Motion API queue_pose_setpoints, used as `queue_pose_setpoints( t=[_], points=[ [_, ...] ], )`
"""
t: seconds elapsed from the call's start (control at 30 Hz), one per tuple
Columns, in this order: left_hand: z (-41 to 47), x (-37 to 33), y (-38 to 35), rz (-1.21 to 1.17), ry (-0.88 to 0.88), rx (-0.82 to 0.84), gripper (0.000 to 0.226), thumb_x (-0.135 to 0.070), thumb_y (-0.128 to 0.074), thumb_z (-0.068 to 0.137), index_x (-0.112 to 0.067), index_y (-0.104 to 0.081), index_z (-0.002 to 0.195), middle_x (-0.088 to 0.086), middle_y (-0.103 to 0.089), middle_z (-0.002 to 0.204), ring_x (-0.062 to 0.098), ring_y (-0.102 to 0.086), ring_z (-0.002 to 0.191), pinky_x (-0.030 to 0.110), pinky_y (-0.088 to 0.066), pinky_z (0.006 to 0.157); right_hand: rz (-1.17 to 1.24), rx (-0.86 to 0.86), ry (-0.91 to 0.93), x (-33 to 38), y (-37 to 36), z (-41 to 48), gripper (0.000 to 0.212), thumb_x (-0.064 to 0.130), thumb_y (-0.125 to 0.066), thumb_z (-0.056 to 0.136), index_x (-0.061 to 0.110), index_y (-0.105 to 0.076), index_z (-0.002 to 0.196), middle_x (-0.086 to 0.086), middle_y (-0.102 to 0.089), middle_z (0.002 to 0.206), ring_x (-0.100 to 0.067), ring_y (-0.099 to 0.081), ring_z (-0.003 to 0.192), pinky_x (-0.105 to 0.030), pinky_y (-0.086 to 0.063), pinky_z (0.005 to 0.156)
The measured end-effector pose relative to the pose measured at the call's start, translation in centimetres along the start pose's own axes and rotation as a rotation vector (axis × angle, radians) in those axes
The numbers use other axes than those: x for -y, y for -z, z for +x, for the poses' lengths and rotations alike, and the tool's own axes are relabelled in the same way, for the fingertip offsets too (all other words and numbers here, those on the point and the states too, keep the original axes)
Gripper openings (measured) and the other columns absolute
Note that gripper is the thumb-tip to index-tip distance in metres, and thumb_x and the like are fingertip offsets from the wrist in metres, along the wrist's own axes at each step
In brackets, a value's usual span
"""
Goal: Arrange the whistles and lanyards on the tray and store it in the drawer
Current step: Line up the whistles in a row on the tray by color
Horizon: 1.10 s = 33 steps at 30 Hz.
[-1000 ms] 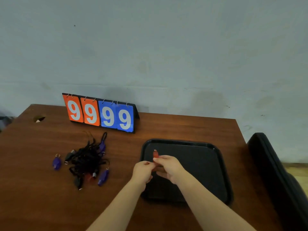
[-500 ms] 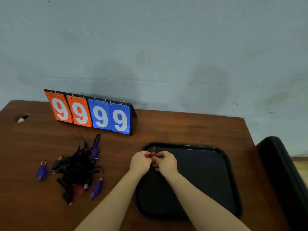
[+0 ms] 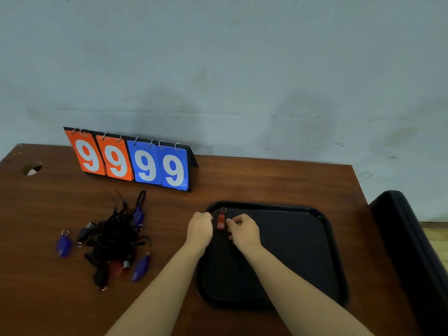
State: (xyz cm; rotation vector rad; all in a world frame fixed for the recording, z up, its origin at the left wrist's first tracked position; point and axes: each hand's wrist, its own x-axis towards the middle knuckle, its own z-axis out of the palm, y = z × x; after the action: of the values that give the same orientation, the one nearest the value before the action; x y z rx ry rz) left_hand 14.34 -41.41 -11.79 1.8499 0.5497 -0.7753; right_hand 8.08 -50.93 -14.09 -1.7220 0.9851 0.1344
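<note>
A black tray (image 3: 293, 253) lies on the right part of the brown table (image 3: 169, 204). A red whistle (image 3: 220, 222) with a metal ring lies flat in the tray's far left corner, ring pointing away from me. My left hand (image 3: 200, 230) and my right hand (image 3: 242, 232) flank it, fingertips pinching its sides. A tangle of black lanyards (image 3: 114, 238) sits on the table to the left, with blue whistles (image 3: 141, 266) and another red whistle (image 3: 116, 267) partly buried in it. One blue whistle (image 3: 63, 246) lies apart, left of the pile.
A flip scoreboard (image 3: 135, 161) showing 9999 stands at the back by the wall. A round cable hole (image 3: 31, 169) is at the table's far left. A black padded chair (image 3: 412, 251) stands right of the table. No drawer is in view.
Both hands carried the red whistle toward the tray's far left corner and lowered it flat there. The hands have drawn slightly apart, so the whistle now shows between them.
</note>
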Motion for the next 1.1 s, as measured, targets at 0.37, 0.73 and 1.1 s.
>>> queue_pose_setpoints(
  t=[0.37,0.73,1.1],
  points=[
    [-7.7,-1.7,2.1,-0.557,-0.144,0.369,0.018,-0.010,-0.063,0.090,-0.009,-0.064,0.108,0.011,-0.070,0.106,0.023,-0.067,0.102,0.039,-0.053,0.092,0.351,0.102,0.386,1.3,3.9,-7.4,0.011,0.016,-0.062,0.094,0.019,-0.066,0.104,-0.001,-0.072,0.095,-0.014,-0.071,0.086,-0.028,-0.059,0.074],
    [-13.4,0.4,1.6,-0.428,-0.271,0.364,0.017,-0.010,-0.067,0.087,-0.008,-0.065,0.104,0.010,-0.072,0.100,0.020,-0.071,0.091,0.034,-0.058,0.079,0.574,-0.018,0.371,2.1,9.5,-10.6,0.013,0.009,-0.062,0.093,0.013,-0.072,0.101,-0.009,-0.073,0.095,-0.017,-0.072,0.086,-0.028,-0.059,0.074],
    [-16.5,3.2,0.5,-0.089,-0.349,0.325,0.013,-0.032,-0.069,0.086,-0.021,-0.069,0.093,-0.007,-0.075,0.091,0.011,-0.066,0.094,0.030,-0.050,0.084,0.286,-0.023,0.330,4.8,11.6,-11.6,0.009,0.018,-0.064,0.092,0.017,-0.070,0.085,0.000,-0.069,0.087,-0.012,-0.064,0.082,-0.022,-0.049,0.067]
  ],
)
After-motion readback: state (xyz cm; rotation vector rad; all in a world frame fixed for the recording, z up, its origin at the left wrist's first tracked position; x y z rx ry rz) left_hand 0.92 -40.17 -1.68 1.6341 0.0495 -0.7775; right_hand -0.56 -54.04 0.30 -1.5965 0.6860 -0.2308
